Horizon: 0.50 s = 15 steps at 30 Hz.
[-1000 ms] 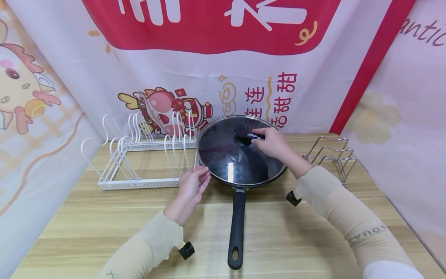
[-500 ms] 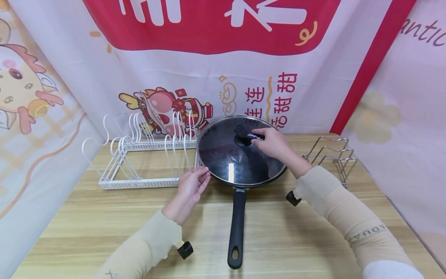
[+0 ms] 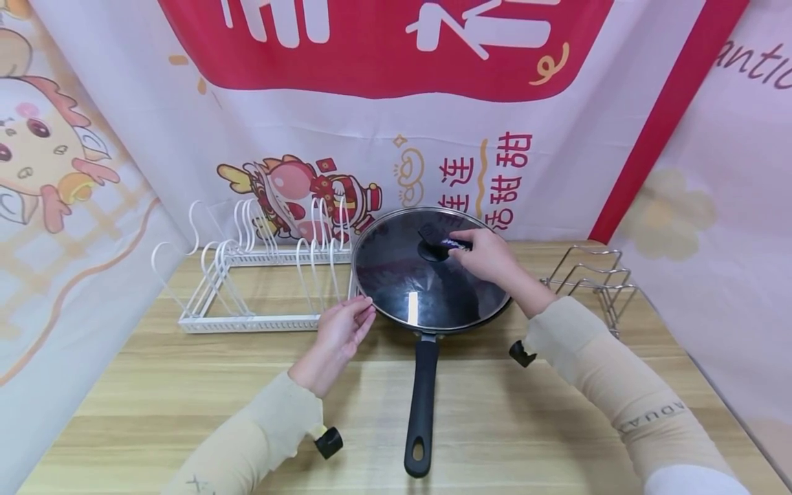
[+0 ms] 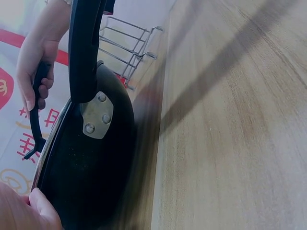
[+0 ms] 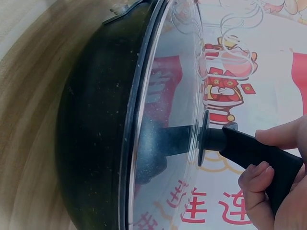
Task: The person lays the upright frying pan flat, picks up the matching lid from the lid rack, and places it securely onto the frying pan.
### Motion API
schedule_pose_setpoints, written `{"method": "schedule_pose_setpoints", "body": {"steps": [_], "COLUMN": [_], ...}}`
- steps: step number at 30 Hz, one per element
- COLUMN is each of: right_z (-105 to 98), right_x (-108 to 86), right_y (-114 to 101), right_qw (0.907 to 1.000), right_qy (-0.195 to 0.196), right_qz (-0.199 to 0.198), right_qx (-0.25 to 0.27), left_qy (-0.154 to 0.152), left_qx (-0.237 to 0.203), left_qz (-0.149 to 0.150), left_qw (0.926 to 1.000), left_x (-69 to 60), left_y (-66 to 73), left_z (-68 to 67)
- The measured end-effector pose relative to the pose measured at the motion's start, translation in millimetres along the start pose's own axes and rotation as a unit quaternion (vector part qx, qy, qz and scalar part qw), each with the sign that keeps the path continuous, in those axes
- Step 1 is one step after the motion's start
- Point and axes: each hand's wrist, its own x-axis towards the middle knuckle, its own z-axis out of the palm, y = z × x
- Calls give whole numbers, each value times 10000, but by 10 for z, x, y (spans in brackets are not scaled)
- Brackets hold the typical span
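A black frying pan (image 3: 422, 405) sits on the table, its long handle pointing toward me. A round glass lid (image 3: 408, 289) with a metal rim covers it. The lid's black knob handle (image 5: 264, 158) slants up, and my right hand (image 3: 482, 256) grips it, thumb on one side and fingers curled round the other. My left hand (image 3: 337, 333) is at the near left edge of the lid, pinching the rim with thumb and fingertips. In the left wrist view that thumb (image 4: 45, 211) lies at the seam between lid and pan.
A white wire rack (image 3: 247, 323) with upright loops stands to the left, close to the pan. To the right, behind my forearm, is a small metal wire rack (image 3: 590, 275). A printed cloth (image 3: 346, 117) hangs behind the wooden table (image 3: 155, 399).
The head view has shifted slightly. Both hands keep their places on the lid, and the pan stays where it was.
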Motion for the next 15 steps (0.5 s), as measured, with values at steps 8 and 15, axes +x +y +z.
{"method": "schedule_pose_setpoints", "body": {"steps": [8, 15], "right_z": [-11, -21], "right_x": [13, 20], "right_y": [6, 19], "right_qw": [10000, 9999], "right_qy": [-52, -40], "right_qz": [-63, -154], "right_qx": [2, -35], "left_qy": [-97, -111], "left_qx": [26, 64], "left_qz": [11, 41], "left_qw": [9999, 9999], "left_x": [-6, -12], "left_y": [2, -15], "left_z": [-7, -10]}}
